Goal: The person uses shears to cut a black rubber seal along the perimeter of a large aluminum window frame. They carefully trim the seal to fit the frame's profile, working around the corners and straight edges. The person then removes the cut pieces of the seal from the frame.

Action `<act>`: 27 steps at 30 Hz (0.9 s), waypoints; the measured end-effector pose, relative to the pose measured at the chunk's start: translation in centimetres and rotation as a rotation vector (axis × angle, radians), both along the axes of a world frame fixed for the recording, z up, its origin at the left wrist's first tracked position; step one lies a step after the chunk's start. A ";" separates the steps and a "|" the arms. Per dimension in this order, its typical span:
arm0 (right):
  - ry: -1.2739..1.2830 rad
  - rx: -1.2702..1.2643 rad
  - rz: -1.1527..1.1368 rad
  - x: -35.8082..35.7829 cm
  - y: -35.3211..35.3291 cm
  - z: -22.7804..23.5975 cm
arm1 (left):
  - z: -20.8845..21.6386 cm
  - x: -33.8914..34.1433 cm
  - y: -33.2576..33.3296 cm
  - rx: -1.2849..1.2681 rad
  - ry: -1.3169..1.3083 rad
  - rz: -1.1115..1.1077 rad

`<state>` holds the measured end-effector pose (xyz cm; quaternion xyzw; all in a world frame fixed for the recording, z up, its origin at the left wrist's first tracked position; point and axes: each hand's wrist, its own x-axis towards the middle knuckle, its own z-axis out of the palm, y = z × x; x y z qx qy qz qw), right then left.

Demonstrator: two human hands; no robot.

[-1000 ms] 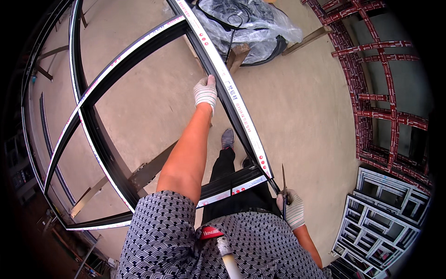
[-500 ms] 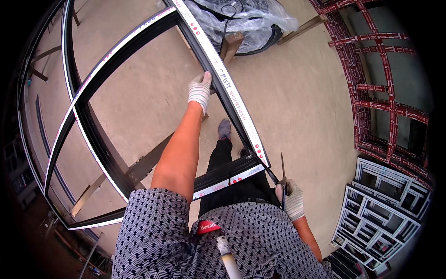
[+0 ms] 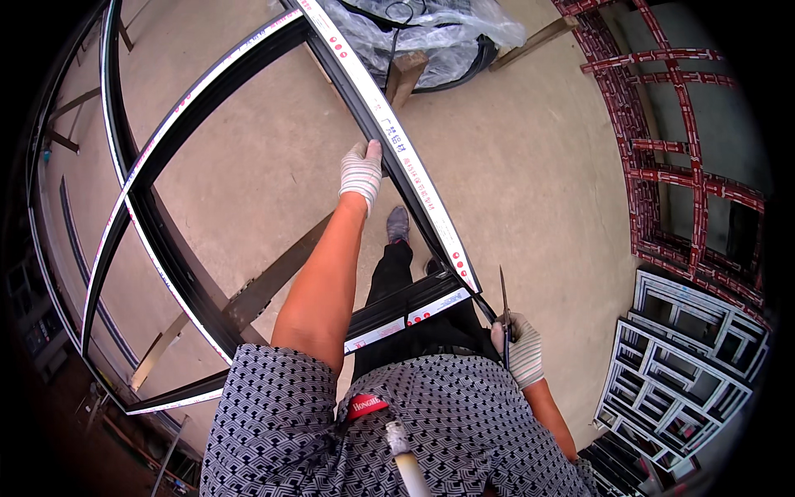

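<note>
A large black metal frame [image 3: 424, 192], its faces covered in white printed film, stretches from in front of me to the left. My left hand [image 3: 361, 176], in a striped work glove with bare fingertips, grips its right-hand bar, thumb pressed along the dark inner groove. Beyond the near right corner of the frame, my right hand [image 3: 522, 352], gloved alike, is closed on a pair of scissors [image 3: 504, 300], blades pointing away from me. A thin black rubber strip [image 3: 486, 311] runs from that corner to my right hand; its far end is hidden there.
Wooden supports [image 3: 277, 273] show beneath the frame. Clear plastic wrapping with black coils [image 3: 451, 50] lies at the far side. Red-wrapped frames [image 3: 696, 174] stand at the right, with white-faced frames [image 3: 675, 373] stacked nearer. My shoe [image 3: 398, 224] is under the frame.
My left hand has slid a little nearer along the right-hand bar. The right hand still holds the scissors in nearly the same place. The view has shifted slightly.
</note>
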<state>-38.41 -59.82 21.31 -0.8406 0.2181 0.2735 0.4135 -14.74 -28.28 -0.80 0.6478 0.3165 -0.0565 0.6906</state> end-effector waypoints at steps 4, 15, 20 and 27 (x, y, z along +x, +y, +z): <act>0.009 -0.004 -0.023 -0.7 -0.1 -0.4 | 1.5 -0.2 -1.1 0.253 0.057 -0.075; 0.007 -0.068 0.006 -0.9 -0.1 -1.0 | 1.4 -1.6 -2.6 0.116 0.016 -0.024; 0.013 -0.038 -0.002 -0.9 0.0 -1.0 | 1.8 -1.7 -2.5 0.105 0.032 -0.012; 0.015 -0.007 0.022 -0.4 0.0 -1.2 | 2.1 -3.0 -3.4 0.169 0.087 -0.028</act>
